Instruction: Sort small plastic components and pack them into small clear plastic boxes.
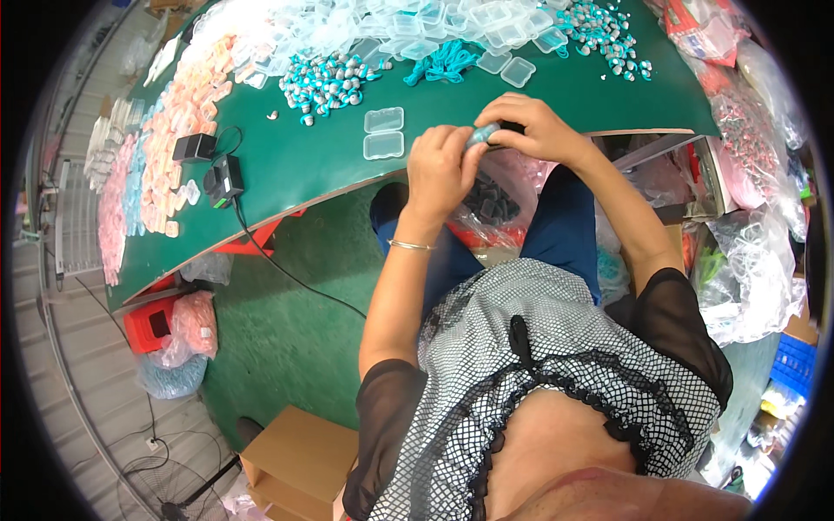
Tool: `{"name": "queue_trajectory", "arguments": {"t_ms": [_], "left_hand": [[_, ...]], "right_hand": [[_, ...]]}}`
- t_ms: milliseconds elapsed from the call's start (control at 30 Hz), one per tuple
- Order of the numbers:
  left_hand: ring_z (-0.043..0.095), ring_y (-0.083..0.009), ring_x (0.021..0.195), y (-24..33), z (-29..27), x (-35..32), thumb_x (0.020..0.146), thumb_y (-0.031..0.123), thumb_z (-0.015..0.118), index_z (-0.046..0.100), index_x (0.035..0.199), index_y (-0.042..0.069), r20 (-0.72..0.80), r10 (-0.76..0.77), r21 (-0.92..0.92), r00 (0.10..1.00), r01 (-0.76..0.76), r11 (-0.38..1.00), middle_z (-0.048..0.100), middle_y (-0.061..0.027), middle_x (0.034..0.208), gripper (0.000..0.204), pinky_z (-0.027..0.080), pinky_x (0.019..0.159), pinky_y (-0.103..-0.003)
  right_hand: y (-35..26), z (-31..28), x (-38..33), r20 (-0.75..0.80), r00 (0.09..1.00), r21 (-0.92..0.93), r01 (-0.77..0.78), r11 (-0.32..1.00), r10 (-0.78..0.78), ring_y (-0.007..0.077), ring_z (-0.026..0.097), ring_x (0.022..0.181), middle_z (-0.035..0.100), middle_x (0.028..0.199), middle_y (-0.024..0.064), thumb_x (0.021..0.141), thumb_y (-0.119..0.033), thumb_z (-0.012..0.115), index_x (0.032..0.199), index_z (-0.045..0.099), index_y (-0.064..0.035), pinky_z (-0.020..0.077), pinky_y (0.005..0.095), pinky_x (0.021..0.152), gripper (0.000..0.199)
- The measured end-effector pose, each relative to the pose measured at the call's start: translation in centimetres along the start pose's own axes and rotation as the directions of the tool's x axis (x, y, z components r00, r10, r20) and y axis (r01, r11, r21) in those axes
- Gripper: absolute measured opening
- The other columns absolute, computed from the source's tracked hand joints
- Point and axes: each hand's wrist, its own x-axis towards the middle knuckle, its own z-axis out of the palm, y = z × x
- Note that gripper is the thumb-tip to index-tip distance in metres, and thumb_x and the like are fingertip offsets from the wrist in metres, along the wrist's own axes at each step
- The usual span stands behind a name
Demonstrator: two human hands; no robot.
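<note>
Both hands meet above the near edge of the green table [321, 161]. Pinched between them is a small teal-and-grey piece [483, 135], partly covered by fingers, so its exact kind is unclear. My left hand [441, 169] closes on its left end, and my right hand [532, 128] grips it from the right. Just left of my left hand, a clear hinged plastic case [384, 146] lies open on the table. Beyond are a pile of small teal-and-grey rounded pieces [326, 85] and a bundle of teal cords [445, 62].
Many clear cases [408, 24] are heaped at the back. More teal-and-grey pieces [608, 39] lie at the back right. Peach pieces [187, 122] cover the left side, near a black adapter [224, 180] with a cable. An open plastic bag [495, 195] sits below the table edge.
</note>
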Motion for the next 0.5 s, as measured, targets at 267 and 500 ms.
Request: {"name": "queue_trajectory", "arguments": {"t_ms": [267,500], "left_hand": [[0.063,-0.0297,0.081,1.6,3.0,-5.3,0.077,0.018,0.073,0.063,0.104,0.005,0.120,0.034,-0.078,0.992,-0.025,0.997,0.061,-0.0118,0.096,0.032,0.051,0.070,-0.041],[0.064,-0.0340,0.086,-1.5,9.0,-10.1,0.077,0.016,0.071,0.065,0.106,0.008,0.423,-0.170,0.107,0.890,0.138,0.985,0.065,-0.0129,0.102,0.030,0.053,0.075,-0.041]], "right_hand": [[3.3,-2.1,-1.8,-0.189,0.980,-0.638,-0.078,0.766,-0.057,0.0262,0.056,0.106,0.063,0.102,0.0046,0.080,-0.010,0.065,0.099,0.066,-0.0117,0.0396,0.0401,0.090,0.019],[1.9,0.0,-1.8,-0.190,0.981,-0.517,-0.059,0.854,-0.048,0.0266,0.058,0.096,0.062,0.094,0.0046,0.080,-0.007,0.065,0.094,0.065,-0.0094,0.0405,0.0387,0.087,0.015]]}}
